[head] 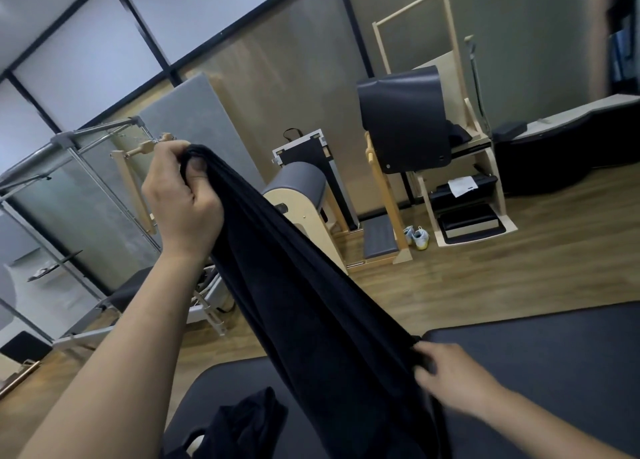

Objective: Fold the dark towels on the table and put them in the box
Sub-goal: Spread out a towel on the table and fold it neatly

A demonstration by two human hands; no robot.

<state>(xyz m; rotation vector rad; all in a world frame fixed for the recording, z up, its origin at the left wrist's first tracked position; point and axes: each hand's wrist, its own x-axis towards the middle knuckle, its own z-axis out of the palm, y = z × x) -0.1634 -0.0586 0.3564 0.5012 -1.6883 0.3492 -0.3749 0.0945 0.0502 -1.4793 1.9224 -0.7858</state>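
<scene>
A dark towel (294, 285) hangs stretched in the air between my two hands, running from upper left to lower right. My left hand (180, 195) is raised high and grips one bunched end of it. My right hand (450, 375) is lower, just above the dark padded table (554, 354), and pinches the towel's other edge. A second dark towel (242, 424) lies crumpled on the table near the bottom edge of the view. No box is in view.
Beyond the table is a wooden floor with exercise equipment: a padded barrel (298, 195), a wooden chair apparatus (433, 140), a metal frame (69, 154) at left, and a pair of shoes (417, 237).
</scene>
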